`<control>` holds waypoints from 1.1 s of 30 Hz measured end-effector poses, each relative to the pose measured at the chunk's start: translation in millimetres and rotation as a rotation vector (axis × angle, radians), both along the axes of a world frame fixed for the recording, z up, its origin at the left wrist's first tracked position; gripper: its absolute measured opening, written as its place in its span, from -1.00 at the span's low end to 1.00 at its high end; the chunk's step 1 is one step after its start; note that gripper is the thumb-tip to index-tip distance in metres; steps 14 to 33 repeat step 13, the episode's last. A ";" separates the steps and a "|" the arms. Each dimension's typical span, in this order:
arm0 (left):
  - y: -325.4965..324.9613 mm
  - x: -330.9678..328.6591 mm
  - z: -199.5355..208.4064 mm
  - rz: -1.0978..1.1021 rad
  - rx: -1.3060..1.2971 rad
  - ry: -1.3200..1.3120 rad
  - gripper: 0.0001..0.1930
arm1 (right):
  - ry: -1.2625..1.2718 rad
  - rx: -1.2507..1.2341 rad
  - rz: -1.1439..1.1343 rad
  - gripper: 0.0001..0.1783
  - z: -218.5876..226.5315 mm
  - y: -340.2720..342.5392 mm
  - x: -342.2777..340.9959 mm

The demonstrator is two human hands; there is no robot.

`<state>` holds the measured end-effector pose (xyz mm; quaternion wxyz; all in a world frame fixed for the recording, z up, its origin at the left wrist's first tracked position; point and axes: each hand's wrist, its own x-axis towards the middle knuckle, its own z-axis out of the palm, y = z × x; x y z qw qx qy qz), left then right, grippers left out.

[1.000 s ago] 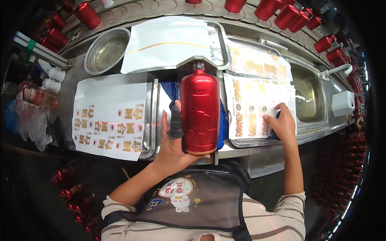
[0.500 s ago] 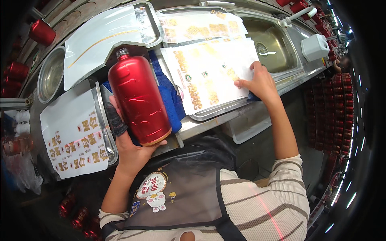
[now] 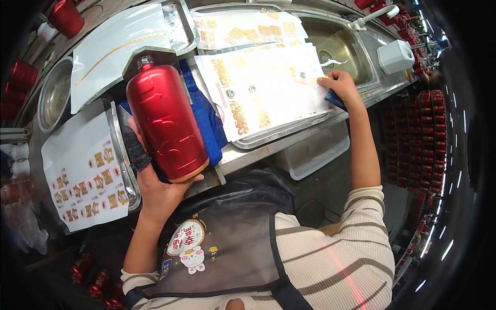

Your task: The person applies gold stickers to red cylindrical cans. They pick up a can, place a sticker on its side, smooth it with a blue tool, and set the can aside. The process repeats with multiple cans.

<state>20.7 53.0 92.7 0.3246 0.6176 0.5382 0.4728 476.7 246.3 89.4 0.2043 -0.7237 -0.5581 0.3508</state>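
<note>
A red bottle (image 3: 168, 124) with a metallic sheen, moulded ridges and a bare threaded neck leans in a notched metal stand (image 3: 125, 64). My left hand (image 3: 155, 181) is closed around its lower end, with a dark grey wrap on part of the hand. My right hand (image 3: 342, 85) is at the right edge of a white decal sheet (image 3: 279, 67) with gold lettering and small green emblems. Its thumb and forefinger are pinched together by a small gold decal piece (image 3: 313, 79). A dark blue flat piece (image 3: 335, 98) is tucked in the same hand; its kind is unclear.
A blue cloth (image 3: 206, 129) lies beside the bottle. More decal sheets (image 3: 77, 139) rest on metal trays. A round metal basin (image 3: 54, 98) stands at left, a sink (image 3: 356, 57) and white jug (image 3: 395, 57) at right. Stacked red bottles (image 3: 416, 139) stand beyond the bench.
My right hand has shifted from over the sheet's gold lettering to its right edge, and its fingers have drawn together. My left hand keeps hold of the bottle. The view has shifted slightly.
</note>
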 end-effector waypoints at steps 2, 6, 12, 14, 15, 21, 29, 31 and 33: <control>-1.0 -0.7 -0.7 0.016 -0.010 0.039 0.38 | 0.066 0.058 -0.007 -0.73 -1.1 6.7 15.2; -1.6 0.0 0.2 0.017 0.042 0.033 0.36 | 0.121 0.115 -0.047 -0.82 7.1 27.1 36.2; -2.5 -3.4 -1.5 0.011 0.028 0.050 0.36 | -0.286 0.082 -0.089 -0.76 -49.7 109.4 140.0; -0.9 -2.5 -0.6 0.006 0.009 0.017 0.36 | -0.391 0.058 -0.091 -0.75 -67.1 123.4 162.3; -0.9 -2.5 -0.6 0.006 0.009 0.017 0.36 | -0.391 0.058 -0.091 -0.75 -67.1 123.4 162.3; -0.9 -2.5 -0.6 0.006 0.009 0.017 0.36 | -0.391 0.058 -0.091 -0.75 -67.1 123.4 162.3; -0.9 -2.5 -0.6 0.006 0.009 0.017 0.36 | -0.391 0.058 -0.091 -0.75 -67.1 123.4 162.3; -0.9 -2.5 -0.6 0.006 0.009 0.017 0.36 | -0.391 0.058 -0.091 -0.75 -67.1 123.4 162.3; -0.9 -2.5 -0.6 0.006 0.009 0.017 0.36 | -0.391 0.058 -0.091 -0.75 -67.1 123.4 162.3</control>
